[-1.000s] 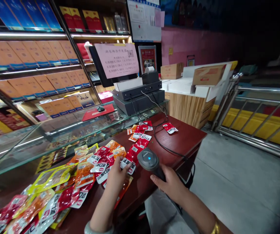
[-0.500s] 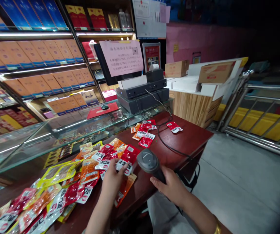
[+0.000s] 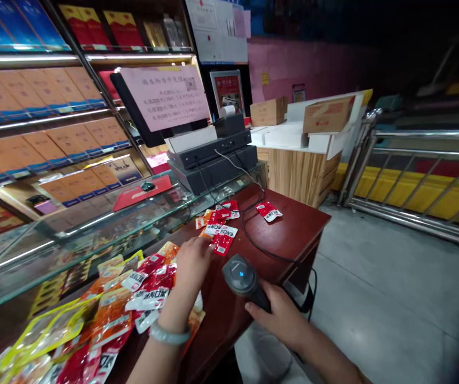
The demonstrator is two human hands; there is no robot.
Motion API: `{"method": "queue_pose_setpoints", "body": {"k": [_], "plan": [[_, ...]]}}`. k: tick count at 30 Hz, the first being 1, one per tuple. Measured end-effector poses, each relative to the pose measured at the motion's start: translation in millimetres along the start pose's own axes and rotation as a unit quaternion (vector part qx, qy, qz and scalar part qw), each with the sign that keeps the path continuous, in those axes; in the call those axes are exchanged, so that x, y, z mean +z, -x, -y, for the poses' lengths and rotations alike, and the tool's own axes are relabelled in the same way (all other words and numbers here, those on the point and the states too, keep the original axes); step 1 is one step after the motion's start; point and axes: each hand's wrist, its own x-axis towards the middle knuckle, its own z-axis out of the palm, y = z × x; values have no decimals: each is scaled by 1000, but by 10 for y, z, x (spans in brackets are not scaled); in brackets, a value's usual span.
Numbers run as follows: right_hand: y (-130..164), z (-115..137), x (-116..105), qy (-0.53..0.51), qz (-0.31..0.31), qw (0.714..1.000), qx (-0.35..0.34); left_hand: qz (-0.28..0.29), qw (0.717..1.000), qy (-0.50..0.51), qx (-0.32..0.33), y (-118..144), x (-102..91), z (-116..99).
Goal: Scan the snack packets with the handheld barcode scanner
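My left hand (image 3: 191,261) reaches forward over the dark red table (image 3: 293,229), its fingertips pinching the near edge of a red snack packet (image 3: 222,244). That packet lies at the edge of a small group of red and orange packets (image 3: 219,221). Behind my left wrist spreads a big pile of red, orange and yellow snack packets (image 3: 133,288). My right hand (image 3: 281,316) grips a dark handheld barcode scanner (image 3: 239,276), held above the table's front edge with a blue light glowing on its head.
The scanner's black cable (image 3: 261,242) loops across the table past a lone red packet (image 3: 269,212). A cash register (image 3: 213,157), a screen with a pink notice (image 3: 165,96), a glass counter (image 3: 93,224), carton shelves (image 3: 45,128), a wooden counter with boxes (image 3: 301,170) and a metal railing (image 3: 413,181) surround it.
My left hand lifted a red packet off the big pile and carried it forward to the small group. The scanner stayed in my right hand. The view swung right.
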Motion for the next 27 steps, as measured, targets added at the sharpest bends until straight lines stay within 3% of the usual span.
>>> {"method": "queue_pose_setpoints", "body": {"k": [3, 6, 8, 10, 15, 22, 24, 27], "plan": [[6, -17, -71, 4, -14, 1000, 18, 68, 993, -64, 66, -396, 199, -246], [10, -31, -106, -4, -13, 1000, 23, 192, 961, -145, 136, -778, 278, -383], [8, -44, -110, -9, -10, 1000, 22, 272, 933, -178, 152, -1011, 297, -422], [2, -61, -107, -7, -9, 1000, 26, 311, 920, -186, 152, -1187, 316, -429], [-26, -95, -121, 1, -1, 999, 41, 314, 926, -169, 126, -1237, 362, -354], [-31, -85, -170, -4, -17, 999, 30, 257, 958, -93, 87, -758, 162, -106], [-8, -70, -162, -4, -14, 1000, 21, 224, 972, -37, 55, -577, 74, 31], [31, -27, -118, 5, -14, 1000, 18, 131, 981, 136, -46, -232, -19, 296]]}}
